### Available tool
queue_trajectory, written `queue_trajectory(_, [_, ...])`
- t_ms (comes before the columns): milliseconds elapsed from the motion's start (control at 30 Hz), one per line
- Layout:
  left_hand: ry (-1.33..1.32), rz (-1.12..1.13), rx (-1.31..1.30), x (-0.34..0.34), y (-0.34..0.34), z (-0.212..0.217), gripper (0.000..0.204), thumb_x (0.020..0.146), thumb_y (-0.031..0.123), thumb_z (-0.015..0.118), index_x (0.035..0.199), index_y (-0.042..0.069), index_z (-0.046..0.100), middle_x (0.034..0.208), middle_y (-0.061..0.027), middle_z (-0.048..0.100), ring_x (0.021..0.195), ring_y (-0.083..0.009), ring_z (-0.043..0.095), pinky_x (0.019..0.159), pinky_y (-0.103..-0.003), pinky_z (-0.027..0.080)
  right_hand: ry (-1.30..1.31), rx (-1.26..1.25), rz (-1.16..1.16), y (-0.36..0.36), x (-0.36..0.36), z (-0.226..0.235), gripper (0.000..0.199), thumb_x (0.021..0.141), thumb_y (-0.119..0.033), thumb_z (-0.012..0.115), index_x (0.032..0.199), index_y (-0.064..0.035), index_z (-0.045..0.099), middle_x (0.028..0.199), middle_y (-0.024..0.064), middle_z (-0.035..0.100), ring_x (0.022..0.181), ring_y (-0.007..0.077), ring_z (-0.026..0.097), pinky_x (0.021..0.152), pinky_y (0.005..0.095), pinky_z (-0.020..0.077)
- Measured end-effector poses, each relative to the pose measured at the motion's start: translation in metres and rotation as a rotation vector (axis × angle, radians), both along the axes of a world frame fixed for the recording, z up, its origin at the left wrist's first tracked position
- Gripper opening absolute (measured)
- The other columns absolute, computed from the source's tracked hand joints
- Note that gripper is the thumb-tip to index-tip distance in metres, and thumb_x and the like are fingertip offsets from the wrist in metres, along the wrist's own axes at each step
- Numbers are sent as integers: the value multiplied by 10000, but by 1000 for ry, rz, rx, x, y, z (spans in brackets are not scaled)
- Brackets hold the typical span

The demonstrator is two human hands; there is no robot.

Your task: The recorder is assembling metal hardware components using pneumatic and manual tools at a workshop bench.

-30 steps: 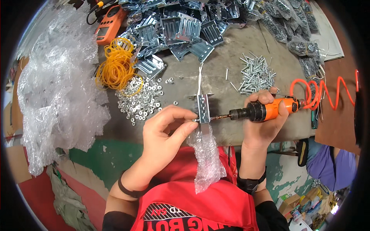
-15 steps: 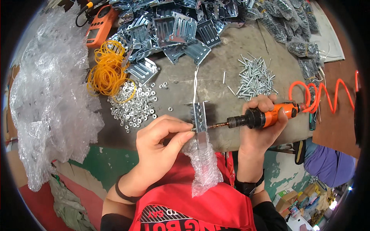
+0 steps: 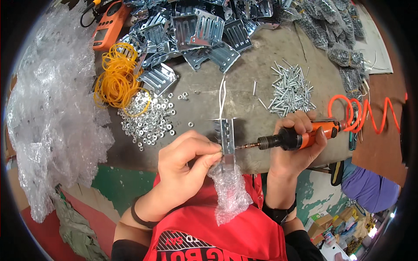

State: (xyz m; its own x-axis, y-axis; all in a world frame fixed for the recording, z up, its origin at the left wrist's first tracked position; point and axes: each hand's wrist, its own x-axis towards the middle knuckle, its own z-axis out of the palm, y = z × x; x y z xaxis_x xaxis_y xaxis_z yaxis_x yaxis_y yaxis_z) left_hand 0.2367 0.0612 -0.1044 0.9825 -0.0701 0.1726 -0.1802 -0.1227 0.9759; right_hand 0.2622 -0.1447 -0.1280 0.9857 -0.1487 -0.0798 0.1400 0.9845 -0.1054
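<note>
Both hands sit slightly lower against the bench [image 3: 261, 56] edge than before. Right hand [image 3: 296, 150] clamps the orange pneumatic screwdriver [image 3: 300, 138], bit against the metal bracket [image 3: 227, 139]. Left hand [image 3: 185, 167] pinches that bracket, perhaps a nut too, bubble wrap [image 3: 230, 191] hanging below.

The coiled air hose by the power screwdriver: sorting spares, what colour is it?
Orange, matching the screwdriver body; the coiled air hose shows best in the head view.

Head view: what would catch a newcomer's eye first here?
At centre, the left hand pinches a metal bracket with a bubble-wrap sleeve while the right hand presses an orange pneumatic screwdriver against it. Behind lie yellow rubber bands and a screw pile.
</note>
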Motion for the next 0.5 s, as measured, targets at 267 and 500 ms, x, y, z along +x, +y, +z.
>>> queue_trajectory(267, [-82, -21, 86, 4, -1, 3, 141, 720, -75, 684, 827, -8, 621, 727, -110, 600, 576, -159, 567, 488, -247, 432, 64, 5, -42, 3, 1, 5, 249, 793, -225, 612, 986, -112, 502, 764, -24, 437, 717, 122, 428, 767, 311, 386])
queue_trajectory(500, [-74, -1, 82, 4, 2, -1, 134, 716, -68, 689, 811, -4, 618, 737, -113, 603, 602, -173, 577, 507, -250, 437, -8, 2, -14, 3, -1, 4, 338, 794, -140, 610, 1093, -55, 477, 803, -10, 439, 765, 112, 464, 859, 342, 397])
